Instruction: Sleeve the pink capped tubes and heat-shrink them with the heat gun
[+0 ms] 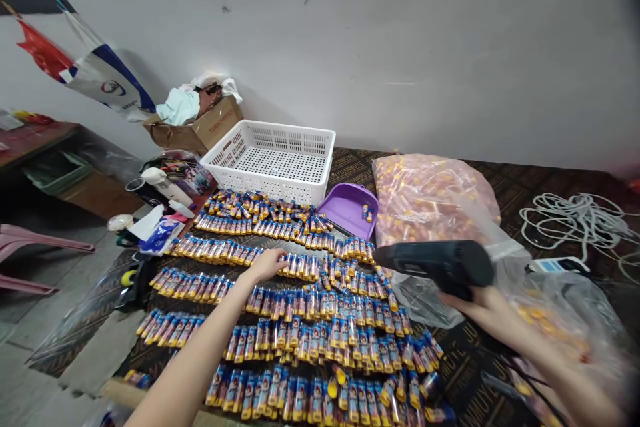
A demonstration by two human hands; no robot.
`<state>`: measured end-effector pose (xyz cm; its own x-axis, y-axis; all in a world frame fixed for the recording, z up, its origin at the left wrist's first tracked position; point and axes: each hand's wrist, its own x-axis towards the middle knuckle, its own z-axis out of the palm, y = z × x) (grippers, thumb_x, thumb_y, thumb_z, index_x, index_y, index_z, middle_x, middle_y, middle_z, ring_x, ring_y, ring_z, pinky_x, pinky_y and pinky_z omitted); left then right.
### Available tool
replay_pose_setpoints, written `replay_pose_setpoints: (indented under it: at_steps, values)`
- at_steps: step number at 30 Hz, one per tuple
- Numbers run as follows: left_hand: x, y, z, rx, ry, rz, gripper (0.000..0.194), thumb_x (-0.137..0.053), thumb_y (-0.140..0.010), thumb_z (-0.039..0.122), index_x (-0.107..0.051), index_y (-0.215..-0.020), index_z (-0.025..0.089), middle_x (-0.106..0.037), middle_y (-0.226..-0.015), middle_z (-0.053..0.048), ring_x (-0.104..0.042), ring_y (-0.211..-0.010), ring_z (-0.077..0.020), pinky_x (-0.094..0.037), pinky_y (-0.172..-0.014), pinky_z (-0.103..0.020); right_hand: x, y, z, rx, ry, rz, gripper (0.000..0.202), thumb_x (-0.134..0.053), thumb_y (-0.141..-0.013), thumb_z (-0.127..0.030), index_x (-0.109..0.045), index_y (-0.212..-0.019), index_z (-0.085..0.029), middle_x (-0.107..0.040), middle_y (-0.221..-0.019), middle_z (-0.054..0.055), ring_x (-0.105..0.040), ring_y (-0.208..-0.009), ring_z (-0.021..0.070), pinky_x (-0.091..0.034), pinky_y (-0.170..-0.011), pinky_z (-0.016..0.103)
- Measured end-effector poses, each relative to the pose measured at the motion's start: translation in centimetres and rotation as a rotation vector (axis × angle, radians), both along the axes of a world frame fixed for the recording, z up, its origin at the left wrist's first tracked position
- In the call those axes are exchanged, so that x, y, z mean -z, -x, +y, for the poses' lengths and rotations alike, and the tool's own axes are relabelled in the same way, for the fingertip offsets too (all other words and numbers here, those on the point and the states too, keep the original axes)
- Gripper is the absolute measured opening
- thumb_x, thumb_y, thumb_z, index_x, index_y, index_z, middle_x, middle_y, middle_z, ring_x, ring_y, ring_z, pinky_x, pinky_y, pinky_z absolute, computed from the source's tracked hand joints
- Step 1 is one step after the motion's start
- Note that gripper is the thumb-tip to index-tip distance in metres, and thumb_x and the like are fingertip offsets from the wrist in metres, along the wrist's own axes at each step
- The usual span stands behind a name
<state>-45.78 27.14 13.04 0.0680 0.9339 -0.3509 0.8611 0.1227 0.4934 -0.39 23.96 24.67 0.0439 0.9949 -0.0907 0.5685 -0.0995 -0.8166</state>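
Rows of small cylinders with blue tops and yellow bases (270, 303) cover the dark printed surface in front of me. My left hand (269, 265) rests at one of the upper rows, its fingertips bent down on the cylinders; whether it grips one is hidden. On the right, my right hand (467, 300) is wrapped round the handle of a black heat gun (430, 260), whose nozzle points left over the right ends of the rows. Behind the rows, a purple dustpan (345, 208) holds a couple of cylinders.
A white plastic basket (280, 180) stands behind the rows, beside a cardboard box (215, 125). A large clear bag of orange-pink pieces (430, 197) lies at the back right, near coiled white cord (565, 220). Bottles (163, 187) stand at the left edge.
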Motion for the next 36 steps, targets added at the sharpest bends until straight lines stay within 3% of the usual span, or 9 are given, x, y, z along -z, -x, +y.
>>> replay_pose_setpoints:
  at_steps: [2,7,13,16,20,23,27,31,36]
  values:
    - [0.1,-1.0,0.7,0.039,0.015,0.05,0.034,-0.055,-0.076,0.034,-0.064,-0.105,0.02,-0.067,-0.109,-0.009,-0.06,-0.102,-0.0246,-0.044,-0.086,-0.03,2.2,3.4,3.2,-0.144,0.006,0.062,0.038,-0.073,-0.055,-0.043,-0.07,-0.084,-0.018,-0.072,-0.093,0.007,-0.06,-0.097,0.0343,-0.045,-0.089,0.043]
    - [0.9,-0.6,1.4,0.083,0.056,0.208,0.033,-0.053,-0.078,0.031,-0.063,-0.107,0.018,-0.066,-0.109,-0.012,-0.06,-0.102,-0.025,-0.044,-0.086,-0.031,7.5,12.2,12.7,-0.293,-0.062,0.074,0.034,-0.063,-0.064,-0.033,-0.066,-0.092,-0.013,-0.071,-0.091,0.009,-0.062,-0.092,0.0317,-0.046,-0.085,0.044]
    - [2.9,1.5,2.9,0.133,0.067,0.377,0.026,-0.048,-0.08,0.026,-0.064,-0.098,0.015,-0.068,-0.099,-0.013,-0.062,-0.095,-0.0251,-0.047,-0.08,-0.032,9.3,17.3,19.0,-0.409,-0.063,0.117,0.036,-0.063,-0.064,-0.026,-0.064,-0.097,-0.012,-0.07,-0.096,0.007,-0.063,-0.091,0.0266,-0.048,-0.086,0.038]
    - [4.4,0.5,5.3,0.219,0.05,0.426,0.022,-0.049,-0.079,0.021,-0.065,-0.091,0.012,-0.068,-0.095,-0.017,-0.063,-0.092,-0.0274,-0.048,-0.078,-0.035,8.9,16.3,19.8,-0.446,-0.064,0.09,0.039,-0.064,-0.064,-0.026,-0.064,-0.1,-0.013,-0.069,-0.1,0.008,-0.062,-0.093,0.0268,-0.048,-0.085,0.037]
    - [6.4,-3.7,10.0,0.329,-0.033,0.451,0.024,-0.043,-0.081,0.014,-0.066,-0.087,0.008,-0.067,-0.09,-0.02,-0.063,-0.09,-0.0277,-0.047,-0.08,-0.038,7.8,11.4,20.1,-0.386,-0.07,-0.037,0.037,-0.065,-0.063,-0.027,-0.066,-0.097,-0.013,-0.07,-0.096,0.008,-0.063,-0.089,0.0277,-0.049,-0.08,0.037]
    - [8.0,-7.6,13.5,0.395,-0.175,0.42,0.035,-0.032,-0.086,0.011,-0.059,-0.109,0.009,-0.061,-0.113,-0.019,-0.053,-0.111,-0.0258,-0.039,-0.095,-0.04,6.9,7.5,20.1,-0.254,-0.115,-0.149,0.035,-0.065,-0.063,-0.028,-0.067,-0.094,-0.013,-0.071,-0.087,0.007,-0.064,-0.082,0.0273,-0.049,-0.074,0.035]
    - [10.5,-10.7,16.6,0.576,-0.347,0.353,0.038,-0.034,-0.09,0.023,-0.047,-0.126,0.016,-0.041,-0.14,-0.014,-0.03,-0.133,-0.0269,-0.025,-0.107,-0.046,6.3,4.6,19.8,-0.073,-0.141,-0.3,0.033,-0.063,-0.064,-0.03,-0.067,-0.092,-0.013,-0.071,-0.081,0.009,-0.064,-0.079,0.0276,-0.049,-0.07,0.034]
    - [12.7,-10.0,18.3,0.704,-0.43,0.4,0.034,-0.037,-0.089,0.024,-0.054,-0.118,0.019,-0.05,-0.132,-0.013,-0.035,-0.13,-0.0288,-0.024,-0.106,-0.052,6.1,3.3,18.4,-0.069,-0.091,-0.299,0.037,-0.063,-0.065,-0.036,-0.066,-0.093,-0.012,-0.071,-0.088,0.01,-0.064,-0.085,0.0299,-0.049,-0.074,0.037]
    - [12.7,-7.1,19.2,0.588,-0.493,0.439,0.035,-0.035,-0.085,0.012,-0.056,-0.113,0.019,-0.049,-0.132,-0.014,-0.036,-0.129,-0.0273,-0.018,-0.108,-0.053,5.0,1.6,13.9,-0.09,0.056,-0.185,0.043,-0.064,-0.067,-0.043,-0.067,-0.096,-0.011,-0.072,-0.091,0.01,-0.065,-0.085,0.0303,-0.051,-0.074,0.037]
